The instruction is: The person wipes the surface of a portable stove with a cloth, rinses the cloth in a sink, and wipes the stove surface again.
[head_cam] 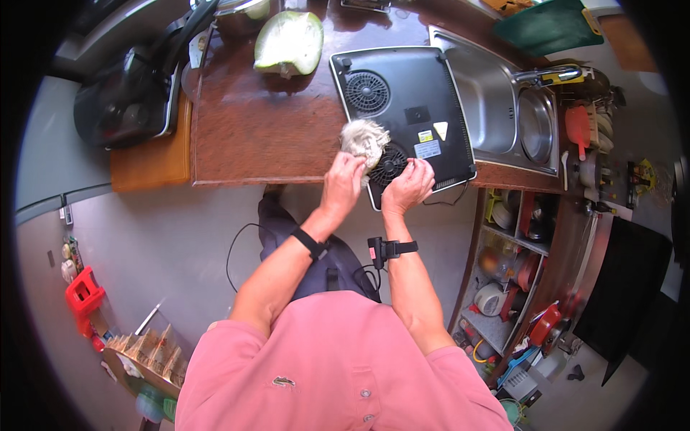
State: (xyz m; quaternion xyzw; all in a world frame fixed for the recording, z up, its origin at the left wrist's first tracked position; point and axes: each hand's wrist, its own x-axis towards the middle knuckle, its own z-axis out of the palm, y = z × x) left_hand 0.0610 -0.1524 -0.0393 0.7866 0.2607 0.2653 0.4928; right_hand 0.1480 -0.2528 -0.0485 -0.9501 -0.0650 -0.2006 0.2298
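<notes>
A two-burner induction cooktop (pixel 399 129) lies upside down on the brown counter, its black underside facing up. Two round fan grilles show on it, a far one (pixel 367 94) and a near one (pixel 389 165). Pinched in the fingers of my left hand (pixel 343 176) is a crumpled off-white rag (pixel 364 141), which rests on the cooktop's left edge between the fans. My right hand (pixel 409 184) is at the right side of the near fan grille with thumb and fingertips together. Whether something small sits between them is too small to tell.
Right of the cooktop is a steel double sink (pixel 480 97) with a faucet (pixel 547 75). A pale green rounded object (pixel 289 43) stands on the brown counter (pixel 259 134). A black pan (pixel 121 108) is at left. A cable (pixel 450 201) hangs off the front edge, above open shelves (pixel 506 269).
</notes>
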